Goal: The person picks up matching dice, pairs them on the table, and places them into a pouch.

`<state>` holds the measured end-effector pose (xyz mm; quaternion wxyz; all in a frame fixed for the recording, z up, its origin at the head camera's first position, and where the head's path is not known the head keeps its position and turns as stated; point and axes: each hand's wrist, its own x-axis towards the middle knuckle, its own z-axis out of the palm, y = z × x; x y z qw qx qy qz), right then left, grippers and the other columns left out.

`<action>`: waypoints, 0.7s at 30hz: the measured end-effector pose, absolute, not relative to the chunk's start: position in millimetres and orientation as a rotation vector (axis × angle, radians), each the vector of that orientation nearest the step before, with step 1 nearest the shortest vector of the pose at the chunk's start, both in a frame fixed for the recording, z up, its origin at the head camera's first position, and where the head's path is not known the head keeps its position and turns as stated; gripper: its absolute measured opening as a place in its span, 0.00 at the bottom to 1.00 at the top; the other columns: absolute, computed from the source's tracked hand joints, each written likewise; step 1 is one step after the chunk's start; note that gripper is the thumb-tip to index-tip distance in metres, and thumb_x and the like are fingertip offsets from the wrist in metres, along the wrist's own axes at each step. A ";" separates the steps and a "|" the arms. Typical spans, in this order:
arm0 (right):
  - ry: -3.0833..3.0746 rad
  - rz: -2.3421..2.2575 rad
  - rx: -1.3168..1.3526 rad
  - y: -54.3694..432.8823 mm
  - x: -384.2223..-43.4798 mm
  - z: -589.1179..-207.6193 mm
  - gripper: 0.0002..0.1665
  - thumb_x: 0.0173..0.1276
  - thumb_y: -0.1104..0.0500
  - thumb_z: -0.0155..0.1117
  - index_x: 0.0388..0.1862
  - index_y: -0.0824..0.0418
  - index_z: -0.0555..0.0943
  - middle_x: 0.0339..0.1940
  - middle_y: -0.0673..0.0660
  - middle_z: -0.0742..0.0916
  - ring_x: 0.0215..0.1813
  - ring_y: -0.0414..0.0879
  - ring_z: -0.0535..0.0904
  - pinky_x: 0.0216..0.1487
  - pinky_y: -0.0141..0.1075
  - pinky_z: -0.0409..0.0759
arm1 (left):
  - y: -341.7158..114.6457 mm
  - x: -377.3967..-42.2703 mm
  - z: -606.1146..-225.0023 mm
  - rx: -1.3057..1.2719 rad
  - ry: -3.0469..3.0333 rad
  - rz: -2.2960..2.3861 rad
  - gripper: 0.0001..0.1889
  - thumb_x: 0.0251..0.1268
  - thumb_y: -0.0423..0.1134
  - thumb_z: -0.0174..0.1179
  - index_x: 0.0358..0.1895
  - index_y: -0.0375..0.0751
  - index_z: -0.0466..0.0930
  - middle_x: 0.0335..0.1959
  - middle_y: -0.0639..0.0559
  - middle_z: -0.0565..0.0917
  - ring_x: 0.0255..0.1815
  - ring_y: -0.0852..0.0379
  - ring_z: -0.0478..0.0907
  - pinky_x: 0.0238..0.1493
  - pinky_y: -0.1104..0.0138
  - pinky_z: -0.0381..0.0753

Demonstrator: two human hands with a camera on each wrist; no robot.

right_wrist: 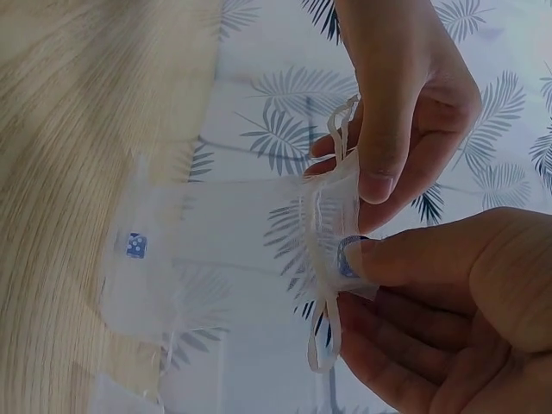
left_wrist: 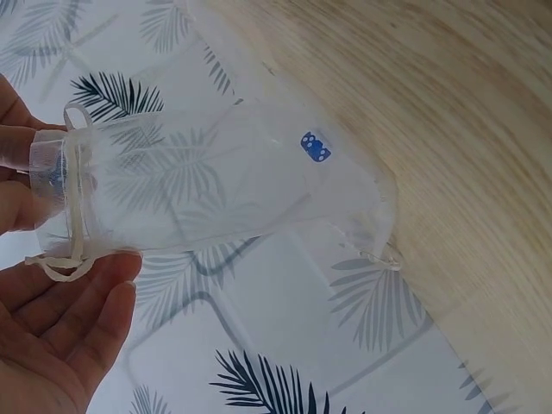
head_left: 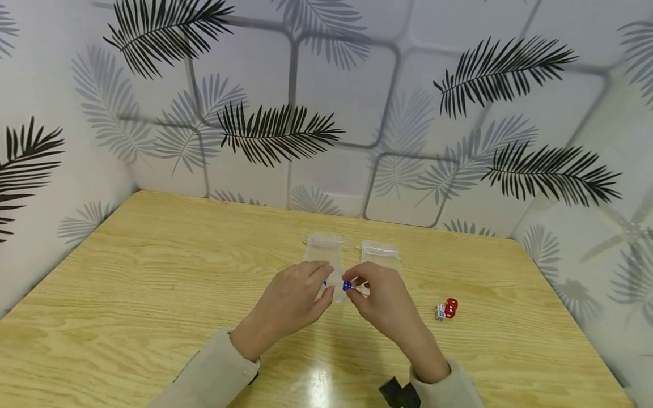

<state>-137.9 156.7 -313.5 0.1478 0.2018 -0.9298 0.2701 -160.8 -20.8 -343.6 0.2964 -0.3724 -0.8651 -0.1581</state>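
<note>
A sheer white drawstring pouch (right_wrist: 233, 233) stretches away from both hands, its ribbon-tied mouth toward them. At one side of the mouth, my left hand (head_left: 293, 300) holds the rim; its thumb (right_wrist: 384, 159) lies over the mesh in the right wrist view. Opposite it, my right hand (head_left: 382, 297) pinches a blue die (head_left: 347, 285) between thumb and fingers at the mouth. Another blue die (left_wrist: 316, 147) shows through the mesh near the pouch's far end. The left fingers (left_wrist: 112, 293) spread beside the ribbon in the left wrist view.
A second sheer pouch (head_left: 380, 252) lies flat on the wooden table (head_left: 204, 249), just behind my right hand. To the right are red dice (head_left: 451, 307) and white dice (head_left: 440, 311), close together. A leaf-patterned wall (head_left: 336, 170) rises behind the table.
</note>
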 end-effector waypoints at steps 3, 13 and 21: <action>-2.679 0.759 0.580 156.6 -138.4 -313.1 0.11 0.53 0.73 0.69 0.35 0.62 0.84 0.34 0.55 0.87 0.35 0.47 0.83 0.37 0.40 0.83 | -21.1 -160.6 -343.6 -0.986 -2.303 -0.423 0.13 0.58 0.39 0.64 0.44 0.36 0.83 0.45 0.44 0.86 0.43 0.50 0.84 0.40 0.65 0.84; -2.694 0.767 0.572 156.1 -139.9 -311.2 0.13 0.53 0.75 0.67 0.37 0.64 0.84 0.36 0.57 0.87 0.33 0.47 0.83 0.35 0.38 0.83 | -22.3 -160.3 -341.8 -0.972 -2.306 -0.413 0.14 0.58 0.40 0.65 0.45 0.36 0.83 0.45 0.45 0.85 0.44 0.51 0.84 0.41 0.65 0.84; -2.701 0.833 0.610 160.0 -138.1 -312.2 0.18 0.53 0.72 0.70 0.44 0.65 0.82 0.42 0.59 0.86 0.43 0.52 0.83 0.43 0.42 0.84 | -22.4 -160.3 -341.4 -0.977 -2.323 -0.431 0.15 0.58 0.39 0.64 0.46 0.35 0.82 0.46 0.44 0.85 0.44 0.50 0.84 0.41 0.64 0.84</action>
